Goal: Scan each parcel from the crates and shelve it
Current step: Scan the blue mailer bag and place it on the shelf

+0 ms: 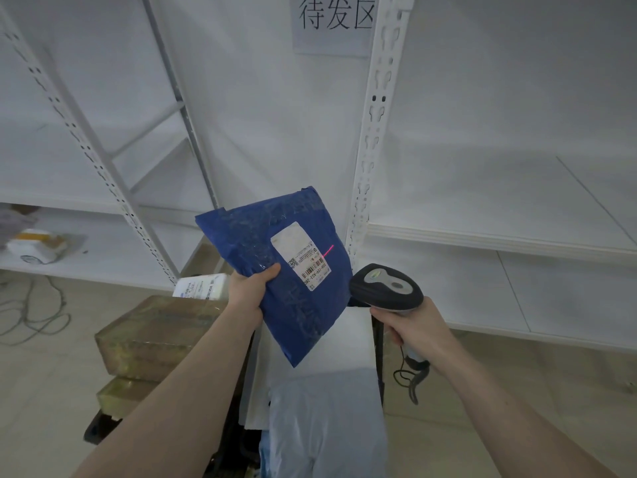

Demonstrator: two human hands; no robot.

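Glossy crinkled blue plastic parcel (275, 270), matt paper label (299, 254), painted white metal shelf upright (374, 132)

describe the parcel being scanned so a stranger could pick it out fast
Start at the white perforated shelf upright in the middle. Just below and left of it, the left hand holds up a flat blue plastic mailer bag. It alone is blue, and a red scanner line crosses its white shipping label.
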